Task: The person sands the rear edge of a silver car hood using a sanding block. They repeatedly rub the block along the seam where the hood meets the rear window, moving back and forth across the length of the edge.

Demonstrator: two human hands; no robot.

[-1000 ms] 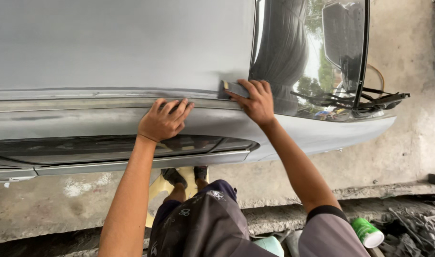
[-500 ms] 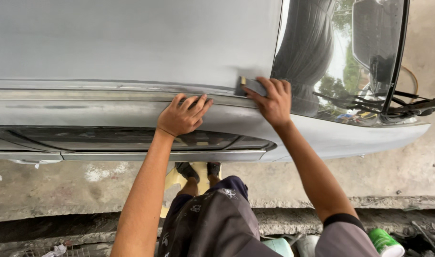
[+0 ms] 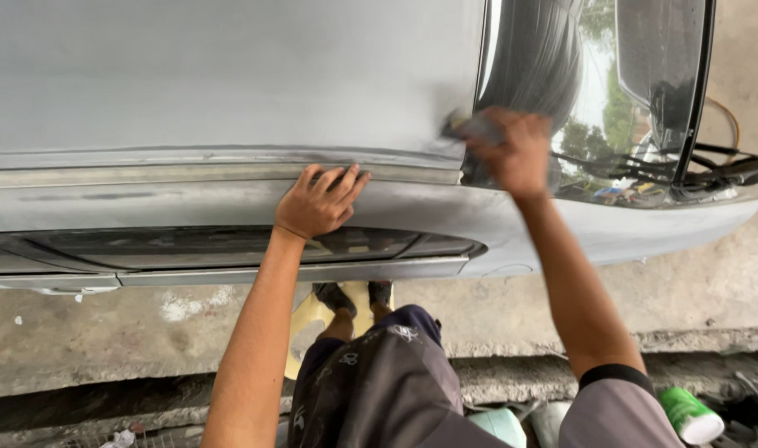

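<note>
Left hand (image 3: 317,203) flat, fingers spread, empty, braced on the dull grey sanded car door panel (image 3: 230,91) at its lower crease. Right hand (image 3: 516,153) curled round a small dark sanding block (image 3: 466,126) (blurred) at the panel's rear edge. Best kept flat, strokes even, pressure light.

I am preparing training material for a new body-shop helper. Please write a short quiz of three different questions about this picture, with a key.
1. True or false: the left hand rests flat on the grey car panel.
2. What does the right hand press on the panel? A) small sanding pad B) spray gun C) hammer
3. Fill in: a green can with a white end lies at the lower ____ of the view.

Key: 1 true; 2 A; 3 right.
</note>
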